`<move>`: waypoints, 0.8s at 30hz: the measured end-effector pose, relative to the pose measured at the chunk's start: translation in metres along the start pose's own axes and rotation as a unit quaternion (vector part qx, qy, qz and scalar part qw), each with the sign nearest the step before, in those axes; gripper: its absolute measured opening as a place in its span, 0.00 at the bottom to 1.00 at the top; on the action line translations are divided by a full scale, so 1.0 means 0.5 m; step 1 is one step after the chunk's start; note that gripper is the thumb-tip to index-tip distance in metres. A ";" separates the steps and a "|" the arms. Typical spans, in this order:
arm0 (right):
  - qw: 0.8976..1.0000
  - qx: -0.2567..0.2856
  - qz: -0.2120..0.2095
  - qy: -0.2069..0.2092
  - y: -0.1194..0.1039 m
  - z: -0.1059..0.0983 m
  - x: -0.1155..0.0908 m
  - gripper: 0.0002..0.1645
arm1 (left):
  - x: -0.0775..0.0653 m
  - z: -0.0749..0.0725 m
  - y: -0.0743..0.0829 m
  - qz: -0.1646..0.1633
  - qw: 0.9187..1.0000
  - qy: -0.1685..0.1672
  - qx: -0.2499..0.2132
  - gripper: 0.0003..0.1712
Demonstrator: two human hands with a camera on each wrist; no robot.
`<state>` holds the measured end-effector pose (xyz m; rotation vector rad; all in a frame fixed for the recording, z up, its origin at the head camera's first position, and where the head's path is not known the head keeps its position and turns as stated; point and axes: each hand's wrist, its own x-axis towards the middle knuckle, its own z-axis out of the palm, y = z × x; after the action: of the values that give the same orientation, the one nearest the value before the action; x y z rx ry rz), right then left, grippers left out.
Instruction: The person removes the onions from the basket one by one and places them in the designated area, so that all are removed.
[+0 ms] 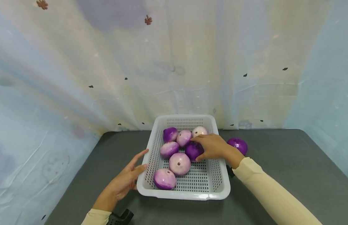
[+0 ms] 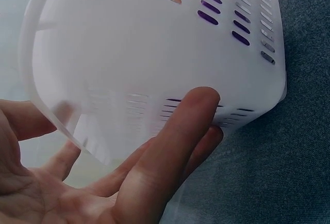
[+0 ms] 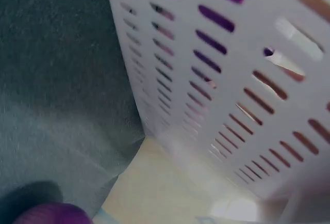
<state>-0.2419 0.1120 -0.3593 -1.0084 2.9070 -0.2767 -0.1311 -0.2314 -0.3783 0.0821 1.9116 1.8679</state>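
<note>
Pastel curtain [image 1: 174, 62], dark bench [image 1: 275, 159], right hand [image 1: 212, 147] curled round a dark onion [image 1: 193, 152] right of centre in the basket [image 1: 185, 195], probably firm but slick so cup its middle, left hand [image 1: 122, 181] loosely spread at the left rim [image 1: 151, 137].

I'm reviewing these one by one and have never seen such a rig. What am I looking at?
You see a person's bare left hand and right hand, not a machine. Cameras sit on the head and both wrists. The wide picture looks forward and down from the head; the close ones, from the wrists, show the slotted sides of a white basket. The basket stands on a dark table. The right hand grips a dark purple onion inside it, with six other onions there; the left hand touches the basket's left side. Another purple onion lies outside, to the right.
</note>
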 end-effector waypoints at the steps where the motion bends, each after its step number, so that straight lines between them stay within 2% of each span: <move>1: 1.000 -0.005 0.000 -0.003 0.000 0.000 0.001 0.52 | 0.000 0.000 0.000 0.000 1.000 -0.001 -0.001 0.37; 12: 0.999 -0.034 -0.001 -0.020 -0.004 0.001 0.007 0.54 | 0.000 0.001 0.001 0.004 1.000 0.000 -0.002 0.37; 24: 0.999 -0.050 -0.006 -0.016 -0.005 0.001 0.003 0.49 | 0.000 0.002 0.001 0.005 1.000 0.005 0.005 0.37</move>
<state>-0.2416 0.1092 -0.3593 -1.0348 2.9126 -0.1153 -0.1309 -0.2302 -0.3778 0.0869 1.9310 1.8682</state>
